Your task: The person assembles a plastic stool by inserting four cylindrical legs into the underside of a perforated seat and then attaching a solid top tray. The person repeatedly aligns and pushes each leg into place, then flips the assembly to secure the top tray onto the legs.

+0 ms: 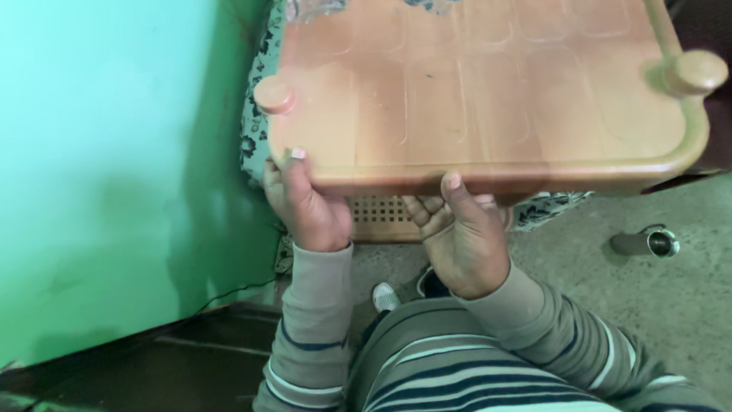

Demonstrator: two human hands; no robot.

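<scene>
In the head view, a pale brown plastic shelf tray with rounded corners point(473, 99) filled the upper middle of the frame, its flat top moulded with shallow oblong panels. A round peg point(274, 94) rose at its near left corner and a second round peg point(698, 72) at its near right corner. Both hands gripped the tray's near edge from below. The left hand point(309, 202) was clamped on the edge close to the left corner, thumb pressed over the rim and the other fingers hidden beneath. The right hand point(457, 236) was clamped on the edge nearer its middle, thumb up on the rim and fingers curled under it. The tray thus lay directly above and just beyond both hands, touching them.

Below the tray, between the hands, a lower tier with a grid of small holes point(381, 210) showed. A black-and-white floral cloth point(255, 130) hung behind and beneath the tray. A bright green wall point(114, 152) stood to the left. A small shiny metal cup point(648, 243) lay on its side on the grey speckled floor point(671, 305) to the right, well apart from the hands. The person's striped grey sleeves point(320, 320) filled the bottom.
</scene>
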